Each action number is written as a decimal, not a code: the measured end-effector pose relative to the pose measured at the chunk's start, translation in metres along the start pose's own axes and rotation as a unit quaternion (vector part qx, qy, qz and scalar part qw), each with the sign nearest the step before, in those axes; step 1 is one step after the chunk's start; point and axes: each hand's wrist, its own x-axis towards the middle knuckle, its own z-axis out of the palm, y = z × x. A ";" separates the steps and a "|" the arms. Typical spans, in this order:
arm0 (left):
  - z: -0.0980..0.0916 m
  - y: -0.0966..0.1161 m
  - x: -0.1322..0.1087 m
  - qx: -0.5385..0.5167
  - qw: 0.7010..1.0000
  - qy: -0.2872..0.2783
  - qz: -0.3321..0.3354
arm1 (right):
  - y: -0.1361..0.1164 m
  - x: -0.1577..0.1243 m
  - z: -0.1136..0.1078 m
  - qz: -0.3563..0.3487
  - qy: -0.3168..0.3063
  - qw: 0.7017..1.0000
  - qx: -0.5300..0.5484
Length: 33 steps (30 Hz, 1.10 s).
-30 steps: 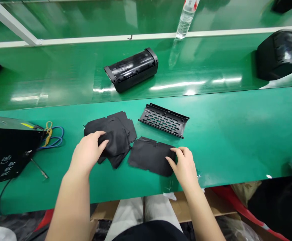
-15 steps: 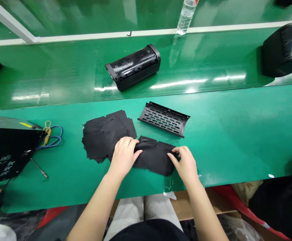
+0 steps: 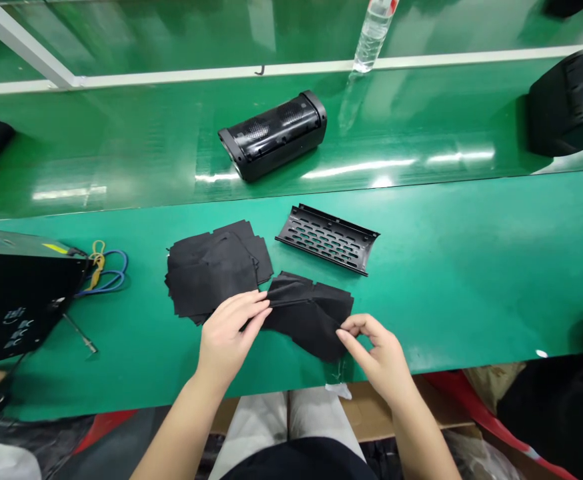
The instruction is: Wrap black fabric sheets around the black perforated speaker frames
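A person's left hand (image 3: pixel 229 333) and right hand (image 3: pixel 379 353) work a black fabric sheet (image 3: pixel 305 319) at the centre of the frame, on a green bench (image 3: pixel 471 280) seen from head height. The left grip is pressed together, its fingertips closing on the sheet's left edge. The right grip appears to pinch the lower right edge between thumb and forefinger, with the remaining fingers curled loosely below. Held from two sides, the sheet is lifted off the bench along its near edge and creased between the hands, while its far edge lies flat.

Just left of it, a stack of similar sheets (image 3: pixel 211 267) sits within easy reach, its lower corner tucked partly beneath the left hand. Just beyond the working sheet, a curved, slotted black grille (image 3: pixel 327 239) lies apart, hollow side up.

At the lower left, a black box (image 3: pixel 21 300) with blue wires (image 3: pixel 114 280) sits well left of the hands, clear of their work. Upper centre, a black cylindrical speaker (image 3: pixel 271 137) lies on its side on a glossy green shelf (image 3: pixel 121 147). A larger black housing (image 3: pixel 571 103) sits at the upper right, and a plastic water bottle (image 3: pixel 371 37) stands beyond them at the top of the frame.
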 end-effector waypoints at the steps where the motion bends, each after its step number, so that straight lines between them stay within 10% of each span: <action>1: -0.004 0.000 -0.001 -0.021 1.000 -0.012 -0.016 | -0.003 -0.003 -0.001 0.001 -0.022 1.000 0.015; 20: -0.012 0.025 -0.024 -0.187 0.956 -0.226 0.005 | 0.020 0.012 0.012 -0.192 0.011 0.951 -0.242; 27: 0.004 0.006 -0.011 -0.080 0.974 -0.170 -0.129 | 0.025 0.009 0.010 -0.142 -0.014 0.977 -0.156; 33: 0.023 0.010 0.022 0.038 0.967 -0.249 -0.048 | 0.019 0.018 0.015 -0.107 0.008 0.959 -0.261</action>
